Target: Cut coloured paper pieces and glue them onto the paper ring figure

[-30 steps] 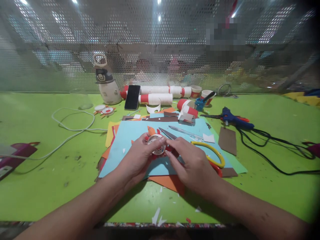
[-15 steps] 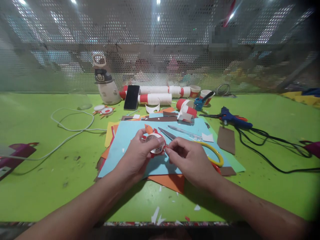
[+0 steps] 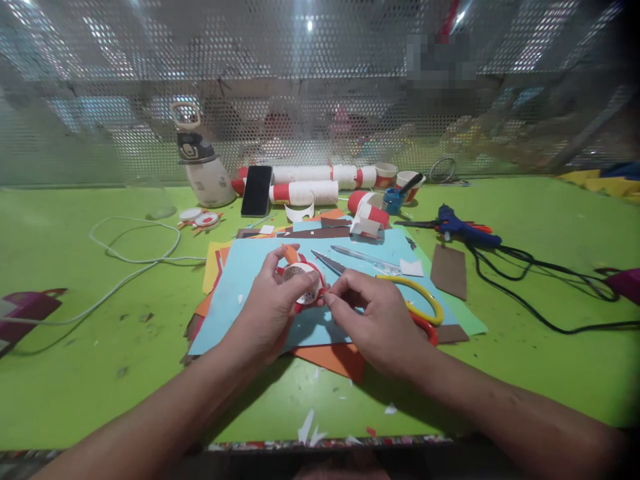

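Between thumb and fingers, my left hand [image 3: 273,300] grips a small paper turtle [image 3: 302,275] with a round white body, a red edge and an orange head piece pointing away from me. My right hand [image 3: 373,313] pinches at the turtle's right edge, on what looks like a small red paper piece, mostly hidden by the fingertips. Both hands are just above light blue paper [image 3: 230,313]. Scissors [image 3: 417,297] with yellow and orange-red handles lie beside and partly under my right hand, blades toward the upper left. A clear pen [image 3: 365,259] lies beyond them.
A blue glue gun [image 3: 465,229] with a black cord lies at right. Behind the paper are cut paper cups [image 3: 370,213], stacked cups [image 3: 305,193], a phone [image 3: 257,191] and a bottle [image 3: 205,167]. A white cable [image 3: 135,260] loops at left; paper scraps [image 3: 310,430] lie near the front edge.
The whole view has shifted slightly, so things appear a little further left and up. My left hand still holds the turtle, and my right fingertips stay at its right edge.
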Action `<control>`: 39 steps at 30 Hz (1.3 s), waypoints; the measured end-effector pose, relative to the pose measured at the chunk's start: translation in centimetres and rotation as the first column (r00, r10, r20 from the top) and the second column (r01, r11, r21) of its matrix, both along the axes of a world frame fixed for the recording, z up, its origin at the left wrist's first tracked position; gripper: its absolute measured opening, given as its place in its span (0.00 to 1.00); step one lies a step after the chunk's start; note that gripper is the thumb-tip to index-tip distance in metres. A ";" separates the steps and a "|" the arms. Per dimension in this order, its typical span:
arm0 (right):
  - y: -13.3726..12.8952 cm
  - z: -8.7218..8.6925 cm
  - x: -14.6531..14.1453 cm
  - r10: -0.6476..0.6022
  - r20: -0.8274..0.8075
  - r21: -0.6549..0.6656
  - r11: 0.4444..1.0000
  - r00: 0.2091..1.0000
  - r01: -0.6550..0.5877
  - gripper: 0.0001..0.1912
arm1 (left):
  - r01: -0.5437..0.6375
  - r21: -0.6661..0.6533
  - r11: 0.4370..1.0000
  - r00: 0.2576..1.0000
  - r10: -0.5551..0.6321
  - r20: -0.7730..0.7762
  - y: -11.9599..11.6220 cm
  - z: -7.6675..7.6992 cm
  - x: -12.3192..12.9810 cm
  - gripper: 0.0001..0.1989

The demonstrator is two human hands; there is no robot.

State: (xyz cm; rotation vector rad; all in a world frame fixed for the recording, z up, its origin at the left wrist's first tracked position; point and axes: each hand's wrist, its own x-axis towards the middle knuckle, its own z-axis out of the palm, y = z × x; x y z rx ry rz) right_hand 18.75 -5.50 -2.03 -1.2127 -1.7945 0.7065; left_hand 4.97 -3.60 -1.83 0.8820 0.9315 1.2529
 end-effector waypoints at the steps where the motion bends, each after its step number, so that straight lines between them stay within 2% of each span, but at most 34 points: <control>1: 0.0 0.0 0.0 -0.007 -0.008 0.000 1.000 1.000 0.007 0.08 | 0.002 0.004 1.000 1.000 -0.002 0.001 0.0 0.0 0.0 0.26; 17: -0.1 -0.4 0.1 -0.013 -0.070 -0.004 1.000 0.997 0.012 0.08 | 0.016 0.008 1.000 1.000 -0.016 0.005 -0.1 0.1 0.0 0.33; 22: -0.2 -0.3 0.0 -0.008 -0.053 0.003 1.000 0.999 0.009 0.09 | -0.006 -0.008 1.000 0.999 0.006 -0.039 -0.1 -0.1 0.0 0.35; 39: -0.3 -0.6 -0.1 -0.008 -0.054 0.026 1.000 0.999 0.009 0.09 | 0.015 -0.033 0.999 1.000 -0.016 -0.022 -0.1 0.0 -0.1 0.34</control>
